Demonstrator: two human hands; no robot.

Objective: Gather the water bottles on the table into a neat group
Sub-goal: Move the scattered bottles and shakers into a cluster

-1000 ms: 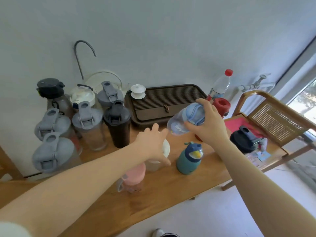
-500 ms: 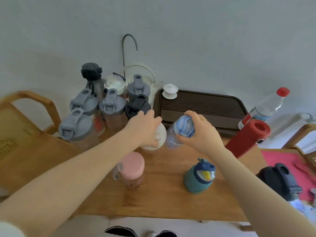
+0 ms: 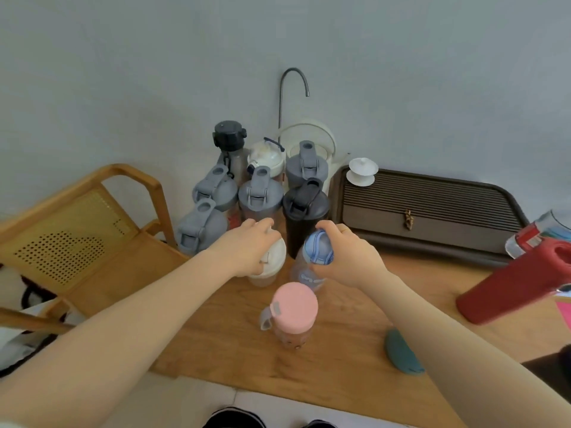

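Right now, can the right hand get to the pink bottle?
Probably yes. The pink bottle stands alone in front, nothing blocking it, but the right hand first has to release the blue-lidded bottle.

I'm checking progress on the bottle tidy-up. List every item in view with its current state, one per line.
left hand: gripping white-lidded bottle, upright.
right hand: gripping blue-lidded bottle, upright beside the white one.
black shaker: upright, lid closed, in the group.
grey-lidded shakers: upright, closed, clustered.
pink-lidded bottle: upright, apart from the group.
red bottle: standing apart at the right.
teal bottle: mostly hidden by the right arm.
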